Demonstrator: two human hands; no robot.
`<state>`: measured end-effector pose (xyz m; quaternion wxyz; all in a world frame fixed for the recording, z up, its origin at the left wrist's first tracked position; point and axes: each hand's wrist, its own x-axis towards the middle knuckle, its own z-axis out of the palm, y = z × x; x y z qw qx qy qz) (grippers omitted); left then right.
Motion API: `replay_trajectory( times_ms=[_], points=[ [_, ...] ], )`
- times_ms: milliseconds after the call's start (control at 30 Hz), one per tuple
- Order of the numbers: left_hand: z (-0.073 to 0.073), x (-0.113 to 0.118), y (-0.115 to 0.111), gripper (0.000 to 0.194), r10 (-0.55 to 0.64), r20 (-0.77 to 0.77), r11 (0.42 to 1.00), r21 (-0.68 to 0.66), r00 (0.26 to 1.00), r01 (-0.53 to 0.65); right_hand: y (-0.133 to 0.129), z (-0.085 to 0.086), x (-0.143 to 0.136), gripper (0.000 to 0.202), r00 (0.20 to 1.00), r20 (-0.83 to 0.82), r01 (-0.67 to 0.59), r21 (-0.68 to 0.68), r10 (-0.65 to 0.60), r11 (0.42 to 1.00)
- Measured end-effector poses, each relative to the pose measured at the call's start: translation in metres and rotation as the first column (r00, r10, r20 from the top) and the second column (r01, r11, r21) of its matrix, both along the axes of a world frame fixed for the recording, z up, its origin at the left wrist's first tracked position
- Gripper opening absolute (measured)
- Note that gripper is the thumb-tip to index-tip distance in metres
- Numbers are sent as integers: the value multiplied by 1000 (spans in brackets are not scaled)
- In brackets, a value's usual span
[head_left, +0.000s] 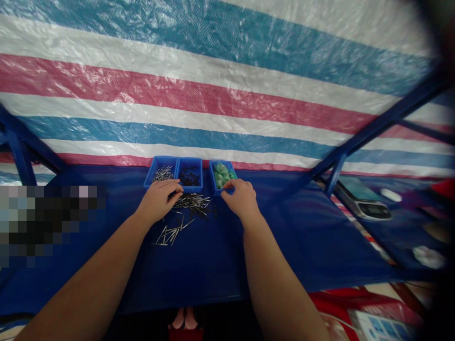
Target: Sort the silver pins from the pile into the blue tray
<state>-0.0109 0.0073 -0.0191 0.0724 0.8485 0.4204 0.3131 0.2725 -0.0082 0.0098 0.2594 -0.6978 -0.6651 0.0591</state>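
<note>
My left hand [159, 199] is in front of the blue bins, its thumb and fingers curled into a pinch; whatever they hold is too small to make out. Just right of its fingertips lies a pile of thin metal and dark pins [195, 203]. My right hand [240, 198] is at the front edge of a small blue bin [217, 192] with green plastic-looking pieces [222, 173]. Its thumb and index finger come close together there, and anything between them is hidden. Several loose silvery pins [171, 234] lie below my left hand.
A two-part blue bin [178, 166] holds silvery pins [164, 173] on the left and small dark parts [189, 177] on the right. Blue frame bars [336, 175] flank the blue-covered table [202, 270]. A digital scale [373, 210] stands at the right. Striped sheeting [213, 99] hangs behind.
</note>
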Motion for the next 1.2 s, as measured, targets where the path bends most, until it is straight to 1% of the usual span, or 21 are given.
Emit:
replay_trajectory(
  times_ms=[167, 367, 600, 933, 1100, 1200],
  points=[
    [4, -8, -2, 9, 31, -19, 999, -34, 999, -32, 4, -4, 24, 7, 998, 5, 55, -13, -55, 998],
    [6, -18, -2, 11, 56, -11, 998, -24, 998, -56, 7, -10, 35, 6, 1000, 5, 1, 24, -1, 1000],
    [5, -18, -2, 10, 58, -28, 998, -29, 998, -59, 8, -11, 31, 5, 999, 27, -44, 59, 43, 997],
    [6, -12, -4, 12, 44, 28, 998, -46, 999, -43, 6, -11, 8, 8, 989, 22, -144, 96, 143, 985],
    [8, -12, -3, 12, 40, 15, 999, -18, 999, -39, 5, -11, 8, 9, 989, 1, -148, 89, 148, 985],
    [9, -13, -4, 11, 63, 17, 998, -7, 998, -63, 3, -9, 7, 8, 992, -7, -124, 76, 125, 989]
  ],
)
